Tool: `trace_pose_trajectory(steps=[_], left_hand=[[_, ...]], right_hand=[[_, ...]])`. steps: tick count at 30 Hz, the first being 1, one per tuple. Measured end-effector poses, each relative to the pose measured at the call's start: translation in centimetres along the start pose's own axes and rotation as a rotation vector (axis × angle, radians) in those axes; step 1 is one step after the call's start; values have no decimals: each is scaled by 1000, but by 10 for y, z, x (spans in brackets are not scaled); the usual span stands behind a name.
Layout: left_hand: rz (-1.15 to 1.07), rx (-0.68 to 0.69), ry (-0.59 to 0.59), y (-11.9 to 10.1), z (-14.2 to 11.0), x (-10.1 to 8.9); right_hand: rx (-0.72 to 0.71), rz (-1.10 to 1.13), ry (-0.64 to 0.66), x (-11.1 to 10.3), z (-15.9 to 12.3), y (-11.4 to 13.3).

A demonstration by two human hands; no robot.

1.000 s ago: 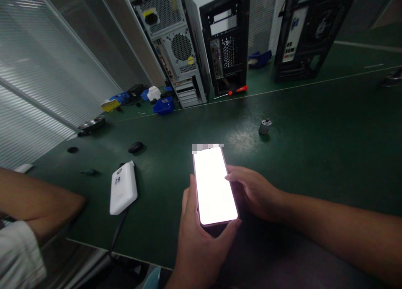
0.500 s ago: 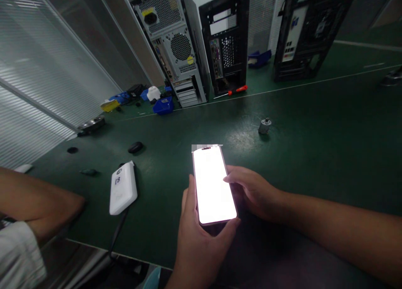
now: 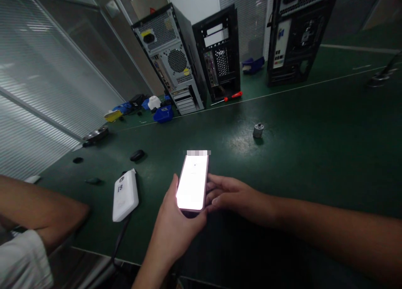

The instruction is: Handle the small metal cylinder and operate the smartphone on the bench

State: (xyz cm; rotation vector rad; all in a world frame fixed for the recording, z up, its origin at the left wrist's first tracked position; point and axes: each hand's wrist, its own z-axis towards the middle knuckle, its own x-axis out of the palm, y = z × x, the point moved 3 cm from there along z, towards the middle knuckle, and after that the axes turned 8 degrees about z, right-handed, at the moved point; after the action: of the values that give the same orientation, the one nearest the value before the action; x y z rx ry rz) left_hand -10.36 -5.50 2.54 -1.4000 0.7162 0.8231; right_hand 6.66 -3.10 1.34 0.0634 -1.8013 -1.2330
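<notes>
A smartphone (image 3: 193, 182) with a glaring, nearly white screen is tilted above the green table. My left hand (image 3: 176, 226) grips its lower part, thumb and fingers wrapped round the bottom corners. At the phone's right edge is my right hand (image 3: 234, 197), its fingers curled against the side and its thumb off the screen. What the right fingertips do behind the phone is hidden. Left of the phone, a white device (image 3: 125, 199) marked with handwriting lies on the table with a dark strap. A small metal cylinder (image 3: 258, 131) stands upright beyond my right hand.
Computer cases (image 3: 176, 63) stand along the back. A red-handled screwdriver (image 3: 233, 96) lies before the black case (image 3: 216, 54). Blue trays (image 3: 163, 114) sit nearby. A black mouse-like object (image 3: 137, 155) is on the left. Another person's arm (image 3: 40, 205) rests at the left edge.
The phone has shifted left and turned with my left hand. My right thumb has come off the screen, and the right hand is now at the phone's lower right edge. The view has shifted slightly.
</notes>
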Motion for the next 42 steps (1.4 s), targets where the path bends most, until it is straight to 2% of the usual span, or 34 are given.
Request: trace_pose_trajectory(steps=[6,11,13,18,24,28,33,35,37,42], left_hand=[[71,-20,23,32,13,-2],[154,-78,11,46,15,-8],[195,-94,6,49,16,-13],[299,16,-56,54,18,-24],[385,150,-99,54,17,-27],[401,169,-106,51,16,-27],[387,106,-145,53,14,-27],[392,95,-163,56,13,-27],[384,89,-172,61,12,-27],[346,45,-172,72,11,-28]], right_hand=[[-15,61,45,2,-2,-1],[50,58,-130,-3,-3,-8],[46,41,-158,-4,-4,-10],[16,18,-138,-4,-5,-12],[14,21,-151,-3,-5,-12],[-2,29,-164,-3,-2,-15],[-1,5,-150,-4,-2,-17],[-19,-64,-132,-2,-4,-15],[-62,-232,-120,0,-7,-11],[-216,-1027,-107,8,-3,7]])
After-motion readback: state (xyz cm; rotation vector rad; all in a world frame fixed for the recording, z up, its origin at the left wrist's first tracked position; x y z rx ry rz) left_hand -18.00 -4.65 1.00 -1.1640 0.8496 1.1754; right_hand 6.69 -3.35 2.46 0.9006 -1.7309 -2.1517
